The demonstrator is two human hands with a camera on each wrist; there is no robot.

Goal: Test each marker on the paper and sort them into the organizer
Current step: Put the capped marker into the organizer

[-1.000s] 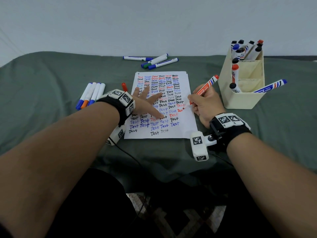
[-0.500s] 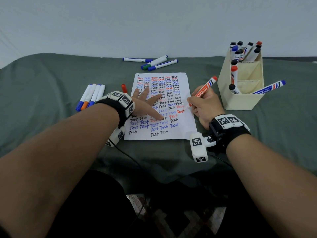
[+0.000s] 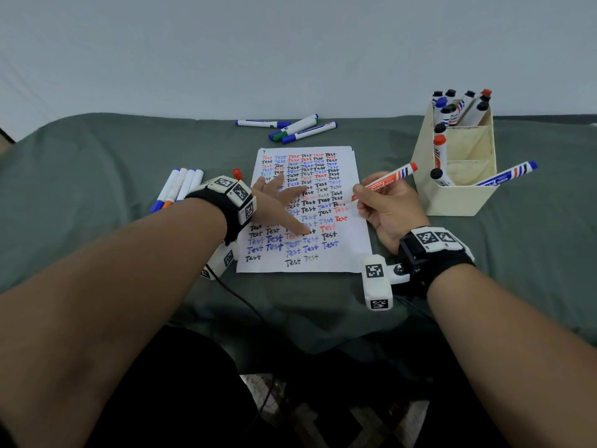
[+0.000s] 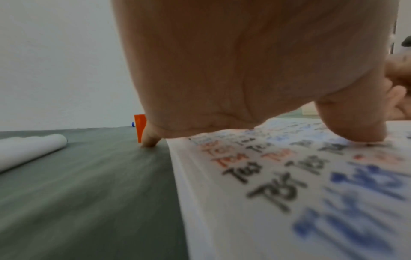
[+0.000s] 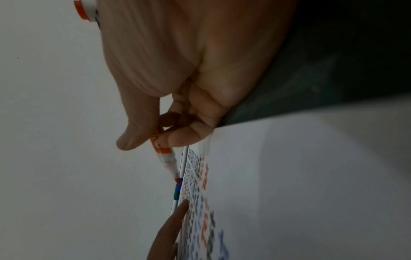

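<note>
Far left on the green-covered tabletop (image 3: 97,176): four capped markers (image 3: 179,189) lie side by side, blue and orange caps toward the person. Just right of them, a loose red cap (image 3: 237,173) stands upright close to the paper's left edge; in the left wrist view one fingertip touches the cloth right beside it.

Left hand (image 3: 274,205): flat, fingers straight and spread, pressing on the paper (image 3: 352,253). Sheet lies at centre, filled with rows of "Test" in black, blue and red.

Beyond the paper's far edge: three more capped markers (image 3: 302,127) in a loose cluster, blue and green caps showing.

Right hand (image 3: 392,208): at the paper's right edge, thumb and fingers curled round a red marker (image 3: 386,182), uncapped, tip pointing down at the sheet next to a red "Test". Cannot tell whether the tip touches the paper.

Right: cream organizer (image 3: 452,202), stepped compartments. Back compartment holds several upright markers with black, blue and red caps; a red-capped and a black-capped one sit lower down; a blue-capped marker (image 3: 507,176) leans out over the front right rim
</note>
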